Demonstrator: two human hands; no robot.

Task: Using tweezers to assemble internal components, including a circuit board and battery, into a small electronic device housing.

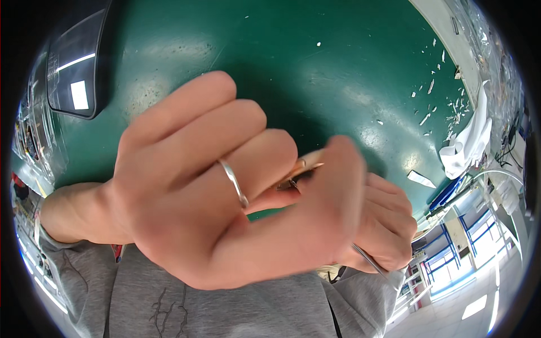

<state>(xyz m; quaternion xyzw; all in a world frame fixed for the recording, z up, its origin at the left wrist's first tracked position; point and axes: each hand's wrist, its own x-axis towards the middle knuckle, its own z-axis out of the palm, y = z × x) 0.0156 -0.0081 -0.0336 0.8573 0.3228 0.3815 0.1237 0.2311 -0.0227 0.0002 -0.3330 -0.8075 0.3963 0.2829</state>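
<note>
Close-up: both hands bunched around a tiny part over the green tabletop (pixel 338 62).

Head view: left hand (pixel 197 186), silver ring on one finger, was curled around a small tan-and-dark piece (pixel 298 172), pinching it. Right hand (pixel 389 225), just behind, was closed on a thin metal tool (pixel 369 262). White cloth (pixel 468 141) lay far right.

Glossy green tabletop (pixel 315 67), white scraps (pixel 437 101), perhaps windows (pixel 445 265) beyond.

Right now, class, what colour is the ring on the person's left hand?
Silver: the ring is a plain metallic band on the left hand, seen best in the head view.
</note>
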